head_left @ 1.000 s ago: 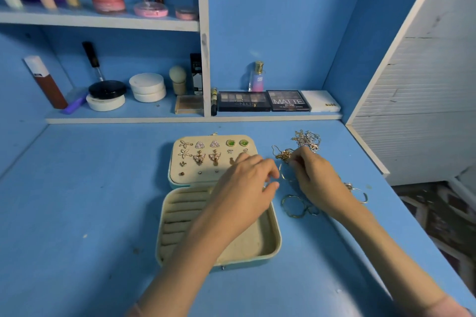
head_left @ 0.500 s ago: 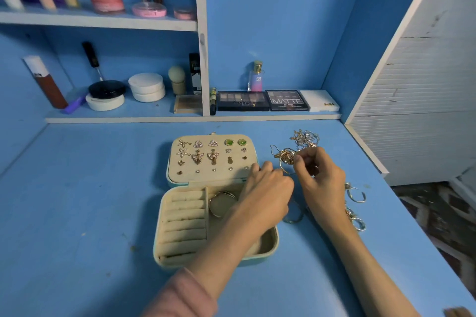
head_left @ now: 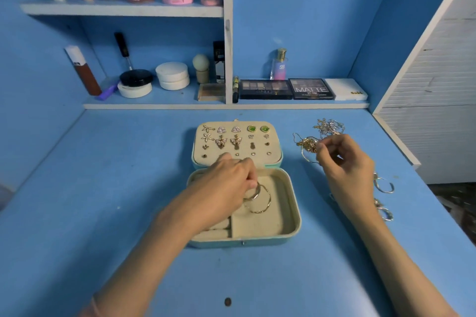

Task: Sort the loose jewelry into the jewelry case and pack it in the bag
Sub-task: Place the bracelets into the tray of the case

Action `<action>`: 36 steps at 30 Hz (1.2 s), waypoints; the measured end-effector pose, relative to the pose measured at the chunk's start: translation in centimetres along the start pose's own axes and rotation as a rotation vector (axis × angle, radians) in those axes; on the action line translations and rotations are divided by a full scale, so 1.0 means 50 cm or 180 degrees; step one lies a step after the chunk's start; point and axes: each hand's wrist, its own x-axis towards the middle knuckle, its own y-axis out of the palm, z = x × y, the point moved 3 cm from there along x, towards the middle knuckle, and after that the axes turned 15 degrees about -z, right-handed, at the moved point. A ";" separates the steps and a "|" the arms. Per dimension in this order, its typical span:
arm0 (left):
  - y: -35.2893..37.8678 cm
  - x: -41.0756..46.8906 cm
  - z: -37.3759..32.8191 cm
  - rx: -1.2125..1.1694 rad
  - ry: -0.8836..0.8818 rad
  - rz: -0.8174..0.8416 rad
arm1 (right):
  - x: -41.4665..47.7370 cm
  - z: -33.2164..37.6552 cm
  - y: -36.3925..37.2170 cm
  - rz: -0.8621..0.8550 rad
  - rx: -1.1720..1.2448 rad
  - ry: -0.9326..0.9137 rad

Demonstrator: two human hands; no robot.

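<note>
The teal jewelry case (head_left: 293,224) lies open on the blue desk, its cream lid panel (head_left: 273,159) studded with several earrings. My left hand (head_left: 226,185) reaches into the case's right compartment and holds a thin bangle (head_left: 255,194); a second gold bangle (head_left: 265,203) lies there beside it. My right hand (head_left: 345,165) hovers right of the case, fingers pinching a gold chain tangle (head_left: 307,145). A silver chain pile (head_left: 328,126) lies behind it. Silver hoops (head_left: 385,186) sit by my right wrist. No bag is in view.
Shelves at the back hold eyeshadow palettes (head_left: 287,89), a perfume bottle (head_left: 279,65), compacts (head_left: 172,76) and tubes. A white slatted panel (head_left: 435,100) bounds the desk on the right. A small dark spot (head_left: 227,301) marks the desk near the front edge.
My left hand moved from the loose pile on the right into the case's right compartment, carrying a bangle. My right hand shifted slightly back toward the gold chain tangle.
</note>
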 end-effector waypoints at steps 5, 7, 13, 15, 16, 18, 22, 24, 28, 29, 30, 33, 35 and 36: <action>0.011 -0.017 0.011 0.0422 0.0157 0.0151 | -0.023 0.021 0.016 0.0596 -0.0048 -0.0243; 0.009 -0.017 0.007 0.0440 0.0256 0.0115 | -0.030 0.036 0.022 0.0901 -0.0065 -0.0387; 0.012 -0.015 0.015 0.0473 0.0124 0.0126 | -0.061 0.072 0.045 0.1827 -0.0578 -0.1078; 0.009 -0.013 0.022 0.0347 0.0064 0.0053 | -0.069 0.078 0.055 0.2082 -0.0803 -0.1288; 0.005 -0.012 0.025 0.0233 0.0016 -0.0016 | -0.073 0.082 0.059 0.2123 -0.0885 -0.1425; -0.005 -0.008 0.032 -0.0041 -0.0152 -0.0290 | -0.080 0.090 0.069 0.2102 -0.1002 -0.1723; -0.017 -0.005 0.040 -0.0555 -0.0428 -0.1009 | -0.101 0.097 0.089 0.2054 -0.1295 -0.2152; -0.012 -0.007 0.043 -0.0646 -0.0491 -0.1127 | -0.108 0.097 0.095 0.2057 -0.1380 -0.2253; -0.002 -0.013 0.046 -0.0731 -0.0545 -0.1117 | -0.114 0.096 0.098 0.2165 -0.1422 -0.2191; 0.001 -0.015 0.047 -0.0731 -0.0552 -0.1098 | -0.115 0.096 0.097 0.2194 -0.1435 -0.2173; 0.002 -0.016 0.048 -0.0732 -0.0555 -0.1083 | -0.116 0.096 0.096 0.2226 -0.1429 -0.2157; 0.004 -0.017 0.049 -0.0736 -0.0564 -0.1081 | -0.121 0.096 0.097 0.2432 -0.1358 -0.2154; 0.004 -0.014 0.048 -0.0734 -0.0560 -0.1126 | -0.124 0.099 0.099 0.2525 -0.1269 -0.2219; 0.003 -0.013 0.047 -0.0743 -0.0570 -0.1143 | -0.124 0.101 0.099 0.2516 -0.1221 -0.2272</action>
